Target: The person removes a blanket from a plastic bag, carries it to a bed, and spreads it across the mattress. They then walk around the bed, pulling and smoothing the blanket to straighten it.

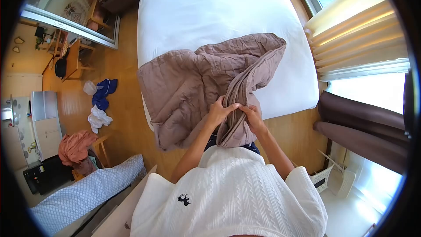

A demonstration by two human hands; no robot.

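A brown quilted blanket (180, 83) lies bunched over the near end of the bed, its left part hanging past the mattress edge. Several of its layers are gathered in a stack of folds in front of my body. My left hand (220, 113) grips those folds from the left, thumb on top. From the right, my right hand (253, 117) pinches the same folded edge, its thumb close to the left one. The fingers under the cloth are partly hidden. Beneath the blanket is a bed (210, 4) with a smooth white sheet.
Clothes in blue (104, 93) and white (99, 118) lie on the wooden floor at left. An orange-brown cloth (76, 147) hangs over a chair, near an ironing-board-like patterned surface (92, 193). Curtains (359, 39) and a window line the right side.
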